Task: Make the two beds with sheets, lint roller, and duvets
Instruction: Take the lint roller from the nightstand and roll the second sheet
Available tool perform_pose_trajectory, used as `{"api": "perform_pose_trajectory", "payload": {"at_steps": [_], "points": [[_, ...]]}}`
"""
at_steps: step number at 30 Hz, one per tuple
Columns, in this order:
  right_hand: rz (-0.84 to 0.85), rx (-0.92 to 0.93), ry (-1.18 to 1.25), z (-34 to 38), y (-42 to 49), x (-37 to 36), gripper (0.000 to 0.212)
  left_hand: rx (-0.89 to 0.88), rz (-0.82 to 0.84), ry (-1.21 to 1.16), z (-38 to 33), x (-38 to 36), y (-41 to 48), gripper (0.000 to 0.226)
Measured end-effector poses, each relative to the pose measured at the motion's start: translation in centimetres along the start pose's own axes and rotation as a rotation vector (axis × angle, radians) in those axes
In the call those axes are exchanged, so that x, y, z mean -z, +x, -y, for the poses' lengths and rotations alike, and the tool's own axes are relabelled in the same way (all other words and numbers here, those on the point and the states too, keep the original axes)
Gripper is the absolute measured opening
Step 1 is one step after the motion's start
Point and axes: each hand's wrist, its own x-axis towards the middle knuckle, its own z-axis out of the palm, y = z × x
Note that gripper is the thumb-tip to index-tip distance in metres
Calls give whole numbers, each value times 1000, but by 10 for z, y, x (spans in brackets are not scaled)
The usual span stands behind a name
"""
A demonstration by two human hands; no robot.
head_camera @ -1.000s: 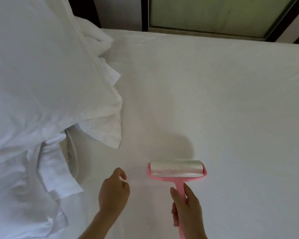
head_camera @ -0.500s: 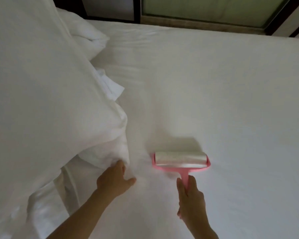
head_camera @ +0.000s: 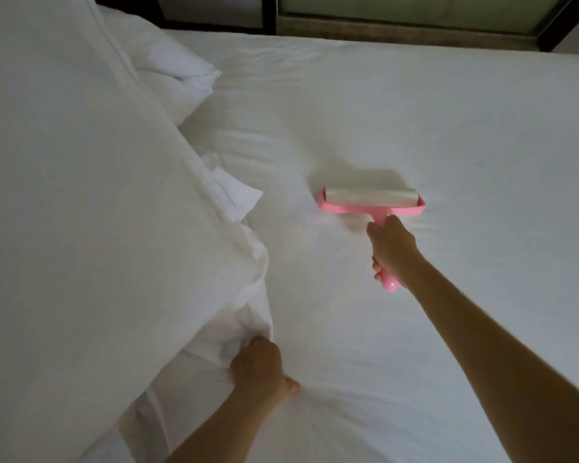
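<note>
A pink lint roller [head_camera: 371,201] with a white sticky drum lies flat on the white sheet [head_camera: 432,135] of the bed, near its middle. My right hand [head_camera: 391,250] grips the roller's pink handle, arm stretched out over the mattress. On the left a bulky white duvet [head_camera: 81,195] is heaped up. My left hand [head_camera: 259,370] is at the duvet's lower corner, fingers curled into the fabric, thumb resting on the sheet.
A white pillow [head_camera: 178,75] lies behind the duvet at the upper left. Beyond the bed's far edge runs a dark-framed window [head_camera: 415,11] with a sill. The right half of the mattress shows only smooth sheet.
My right hand has pushed the roller away from me across the sheet. My left hand has reached left and taken hold of the duvet's corner, which now covers more of the left side.
</note>
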Motion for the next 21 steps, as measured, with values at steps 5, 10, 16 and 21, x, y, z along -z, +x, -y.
{"api": "perform_pose_trajectory", "payload": {"at_steps": [5, 10, 16, 21], "points": [[-3, -9, -79, -98, -109, -17, 15, -5, -14, 58, 1, 2, -1, 67], [-36, 41, -196, -159, -175, -21, 41, 2, -28, 62, -2, 2, 2, 66], [-92, 140, 128, -34, -95, -18, 38, 53, 35, 46, -7, 3, 10, 69], [-26, 283, -133, 40, -7, -49, 41, 35, 21, 57, -6, 1, 10, 65]]}}
